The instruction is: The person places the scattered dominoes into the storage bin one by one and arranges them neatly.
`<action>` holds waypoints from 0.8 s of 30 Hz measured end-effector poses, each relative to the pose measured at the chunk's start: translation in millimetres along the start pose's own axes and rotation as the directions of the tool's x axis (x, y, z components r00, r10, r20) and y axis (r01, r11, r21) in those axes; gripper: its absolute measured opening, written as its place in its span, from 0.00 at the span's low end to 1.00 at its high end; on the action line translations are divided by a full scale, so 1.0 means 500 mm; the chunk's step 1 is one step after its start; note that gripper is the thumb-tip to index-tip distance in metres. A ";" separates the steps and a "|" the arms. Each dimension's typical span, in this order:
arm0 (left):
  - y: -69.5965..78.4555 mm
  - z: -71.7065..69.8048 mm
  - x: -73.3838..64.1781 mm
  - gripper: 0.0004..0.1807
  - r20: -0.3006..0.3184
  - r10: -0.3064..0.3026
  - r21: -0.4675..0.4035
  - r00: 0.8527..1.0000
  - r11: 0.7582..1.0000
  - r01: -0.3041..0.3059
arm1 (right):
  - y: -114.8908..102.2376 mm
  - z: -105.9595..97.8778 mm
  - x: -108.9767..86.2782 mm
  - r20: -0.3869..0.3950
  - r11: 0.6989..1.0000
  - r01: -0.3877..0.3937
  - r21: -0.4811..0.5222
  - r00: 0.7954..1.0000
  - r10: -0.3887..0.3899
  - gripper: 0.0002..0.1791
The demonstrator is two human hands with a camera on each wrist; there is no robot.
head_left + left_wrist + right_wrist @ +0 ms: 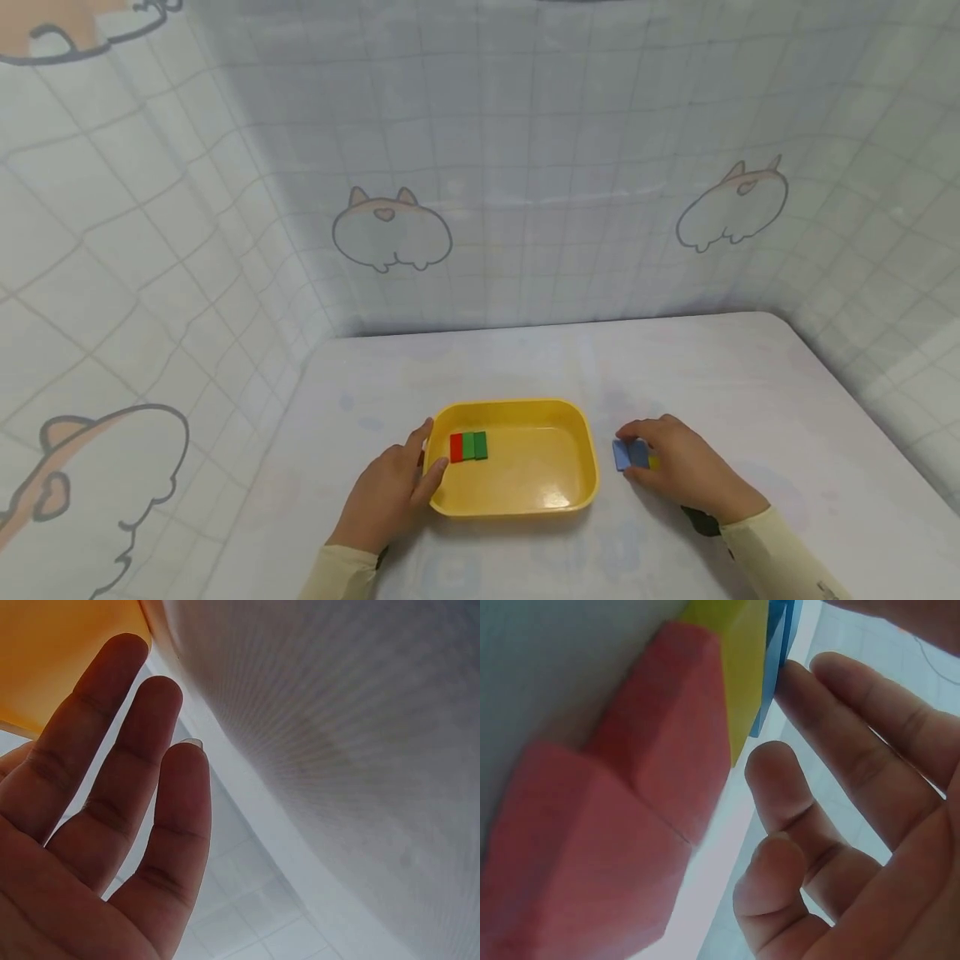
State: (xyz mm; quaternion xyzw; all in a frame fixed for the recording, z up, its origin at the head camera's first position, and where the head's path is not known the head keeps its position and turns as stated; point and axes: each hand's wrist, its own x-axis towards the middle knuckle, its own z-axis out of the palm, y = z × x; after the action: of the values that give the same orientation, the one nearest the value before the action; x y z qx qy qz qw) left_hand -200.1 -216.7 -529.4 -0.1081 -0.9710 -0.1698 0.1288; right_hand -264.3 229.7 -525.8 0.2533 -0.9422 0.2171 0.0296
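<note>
"How's the right hand (686,467) working?"

"Its thumb and forefinger are pinching the light blue block (621,456) at its near and far ends, to the right of the yellow tray (517,404). A darker blue block (638,454) and a yellow block (653,462) are sitting beside it."

"And the left hand (388,492)?"

"Its fingers are lying nearly straight at the tray's left end, thumb over the rim."

"Any advice?"

"I'd be squeezing evenly — no twisting, so the neighbours aren't shifting — and steadying the tray without jolting the red block (456,448), light green block (468,446) and dark green block (481,446) inside."
</note>
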 end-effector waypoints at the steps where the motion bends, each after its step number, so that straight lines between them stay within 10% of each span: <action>1: -0.001 0.000 0.000 0.41 -0.003 0.002 0.001 1.000 1.000 -0.002 | 0.000 0.000 0.000 -0.004 1.000 0.003 -0.001 1.000 -0.003 0.25; 24: 0.002 -0.001 -0.011 0.40 -0.020 0.021 0.012 1.000 1.000 -0.020 | -0.019 0.002 -0.006 -0.144 0.998 -0.066 -0.016 0.988 0.063 0.28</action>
State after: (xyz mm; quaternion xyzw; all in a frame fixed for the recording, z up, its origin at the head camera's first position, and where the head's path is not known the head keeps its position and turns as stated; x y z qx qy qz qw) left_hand -194.5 -216.6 -530.3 -0.1156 -0.9695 -0.1641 0.1409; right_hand -257.2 223.2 -523.6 0.2060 -0.9476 0.2258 0.0928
